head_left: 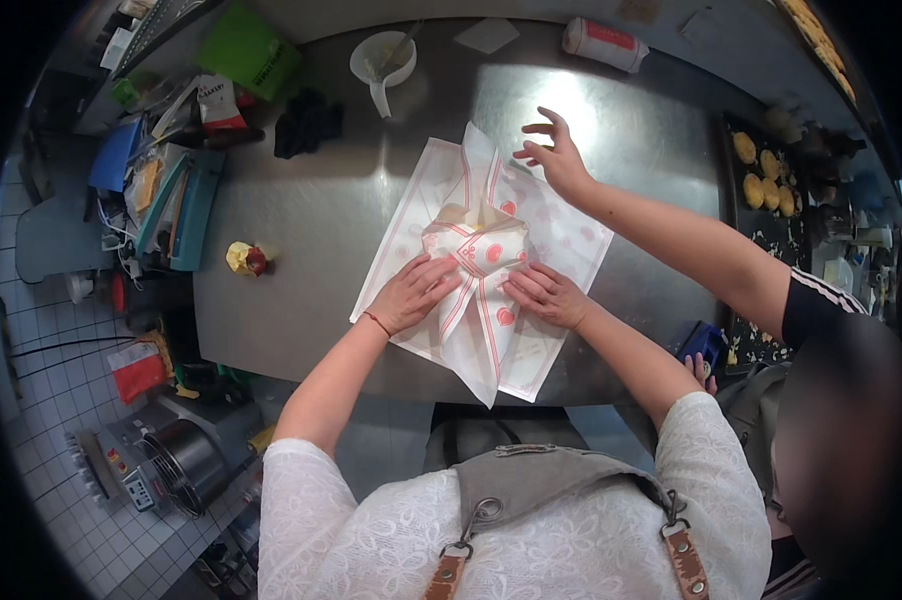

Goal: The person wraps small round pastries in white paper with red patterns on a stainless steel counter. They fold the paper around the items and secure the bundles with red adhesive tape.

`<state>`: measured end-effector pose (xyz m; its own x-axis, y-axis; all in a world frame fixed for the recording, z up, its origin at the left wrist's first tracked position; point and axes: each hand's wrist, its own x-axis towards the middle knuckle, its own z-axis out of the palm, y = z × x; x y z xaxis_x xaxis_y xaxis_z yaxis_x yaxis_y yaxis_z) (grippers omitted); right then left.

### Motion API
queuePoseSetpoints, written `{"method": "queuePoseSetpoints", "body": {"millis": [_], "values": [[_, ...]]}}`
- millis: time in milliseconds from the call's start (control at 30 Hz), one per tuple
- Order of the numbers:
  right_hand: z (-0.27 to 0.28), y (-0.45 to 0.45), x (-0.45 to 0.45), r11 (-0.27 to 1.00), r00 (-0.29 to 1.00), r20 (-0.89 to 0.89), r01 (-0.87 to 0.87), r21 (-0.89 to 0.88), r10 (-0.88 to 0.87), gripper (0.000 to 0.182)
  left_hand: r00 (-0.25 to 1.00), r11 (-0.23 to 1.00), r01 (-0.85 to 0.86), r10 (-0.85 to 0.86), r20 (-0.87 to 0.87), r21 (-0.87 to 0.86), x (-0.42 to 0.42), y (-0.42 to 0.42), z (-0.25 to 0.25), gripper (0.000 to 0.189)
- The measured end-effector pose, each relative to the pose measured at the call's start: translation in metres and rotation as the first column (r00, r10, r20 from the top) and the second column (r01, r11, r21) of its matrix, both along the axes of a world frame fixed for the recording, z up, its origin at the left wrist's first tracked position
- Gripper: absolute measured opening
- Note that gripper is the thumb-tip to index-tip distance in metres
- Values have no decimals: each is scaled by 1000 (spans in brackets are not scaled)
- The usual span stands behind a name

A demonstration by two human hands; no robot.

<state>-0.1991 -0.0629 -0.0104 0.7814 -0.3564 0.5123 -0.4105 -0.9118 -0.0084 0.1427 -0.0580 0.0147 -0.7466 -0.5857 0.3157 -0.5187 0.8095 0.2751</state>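
Note:
A bundle wrapped in white paper (485,251) with a red print lies in front of me, its two long paper ends pointing away from me and towards me. Something pale yellow shows through a gap at its top; the rest of the content is hidden. My left hand (415,294) presses its fingers on the bundle's left side, and my right hand (547,297) does the same on its right side. Under the bundle, more printed paper sheets (402,262) are spread on the steel table (301,315). Another person's hand (563,161) hovers over the sheets' upper right.
At my right stands a co-worker (833,420), one arm reaching across. A white bowl (383,60), a wrapped roll (605,45), a dark cloth (308,122) and a small yellow-and-red item (247,259) rest on the table. Baked pieces lie on a dark tray (758,277).

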Motion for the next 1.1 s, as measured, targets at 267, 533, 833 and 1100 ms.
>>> {"method": "queuePoseSetpoints", "body": {"millis": [267,533,833,1100], "values": [[-2,7,2,997,999,48,2,73,-5,52,992,991,72,-59,-116,110,8,0,-2,52],[-6,9,1,996,998,63,-13,87,7,53,947,983,-175,154,-282,-51,-6,15,-29,47],[-5,10,0,997,999,37,-12,81,9,54,995,981,-40,56,78,-192,0,22,-15,49],[-12,10,-6,997,995,-67,-66,52,69,62,992,998,-52,48,117,27,-10,24,1,47]]}}
